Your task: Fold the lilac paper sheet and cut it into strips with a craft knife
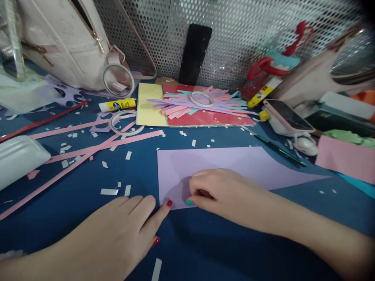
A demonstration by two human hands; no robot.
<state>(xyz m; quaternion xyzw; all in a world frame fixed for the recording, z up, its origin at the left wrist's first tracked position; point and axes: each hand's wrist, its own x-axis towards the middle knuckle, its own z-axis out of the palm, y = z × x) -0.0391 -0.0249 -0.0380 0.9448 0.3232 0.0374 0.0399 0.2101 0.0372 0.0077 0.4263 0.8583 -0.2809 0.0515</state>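
A sheet of light purple paper (pixel 216 158) lies flat on the blue tabletop, its right side tapering along a curve to a long point. My left hand (pixel 125 222) rests at the paper's lower left corner, with the index fingertip touching that corner. Its thumb is apart from the index finger and nothing is held. On the lower middle of the paper sits my right hand (pixel 225 191), fingers curled under and thumb near the bottom edge. Nothing shows inside the curled right fingers. Several white paper scraps (pixel 109 191) lie beside my left hand.
Pink paper strips (pixel 88 150), a tape roll (pixel 124 124) and a glue stick (pixel 118 104) lie left. Behind are coloured sheets (pixel 149 105) bearing cut strips (pixel 181 111). A phone (pixel 195 54) leans on the mesh. A green pen (pixel 281 150) and pink-cased phone (pixel 288 115) lie right.
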